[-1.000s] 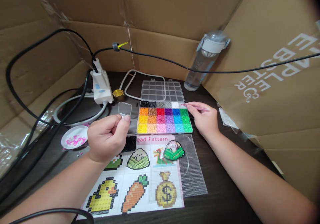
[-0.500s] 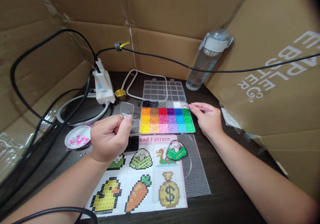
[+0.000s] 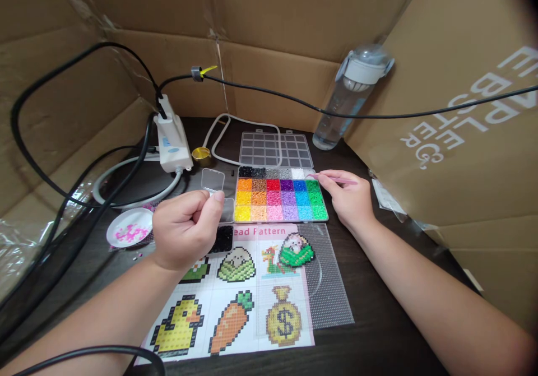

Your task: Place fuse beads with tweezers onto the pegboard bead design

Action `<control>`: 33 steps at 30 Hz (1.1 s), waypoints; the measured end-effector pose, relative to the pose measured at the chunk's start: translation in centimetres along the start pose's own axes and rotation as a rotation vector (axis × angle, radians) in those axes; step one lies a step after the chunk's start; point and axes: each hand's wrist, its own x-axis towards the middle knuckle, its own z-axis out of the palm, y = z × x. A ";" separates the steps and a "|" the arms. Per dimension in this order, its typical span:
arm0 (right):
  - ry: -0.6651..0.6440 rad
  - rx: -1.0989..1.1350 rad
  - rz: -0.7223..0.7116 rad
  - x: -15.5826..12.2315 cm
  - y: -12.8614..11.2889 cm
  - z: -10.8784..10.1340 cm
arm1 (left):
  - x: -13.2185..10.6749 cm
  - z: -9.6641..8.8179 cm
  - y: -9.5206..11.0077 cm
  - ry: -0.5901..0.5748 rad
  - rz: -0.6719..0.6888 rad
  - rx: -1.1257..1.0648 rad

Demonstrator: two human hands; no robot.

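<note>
Pink tweezers (image 3: 344, 181) are pinched in my right hand (image 3: 349, 199), at the right side of the bead box (image 3: 281, 221). Their tip points left, over the back-right compartment. Small beads sorted by colour fill the box, its clear lid (image 3: 275, 147) lying open behind. My left hand (image 3: 185, 227) makes a fist, thumb on top, with nothing showing in it. Beside it are a small clear case (image 3: 213, 180) with its lid up and a tray of black beads (image 3: 222, 238). A partly beaded figure (image 3: 296, 250) lies on the clear pegboard (image 3: 334, 292), over the pattern sheet (image 3: 260, 320).
A white dish (image 3: 113, 236) of pink beads sits at the left, with loose beads near it. Behind are a power strip (image 3: 173, 146), a gold cup (image 3: 201, 156) and a water bottle (image 3: 351, 98). A black cable (image 3: 269, 97) crosses ahead; cardboard walls (image 3: 277, 68) surround the table.
The view has shifted very slightly. Both hands keep nearly the same position, the tweezers still over the back-right part of the bead box.
</note>
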 end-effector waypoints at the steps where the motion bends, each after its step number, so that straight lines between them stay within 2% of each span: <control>1: 0.001 0.003 0.002 0.0 0.0 0.0 | 0.0 0.0 0.0 0.002 -0.005 -0.001; 33: 0.014 0.017 0.018 0.0 0.1 0.1 | 0.0 0.0 -0.4 -0.017 0.049 0.036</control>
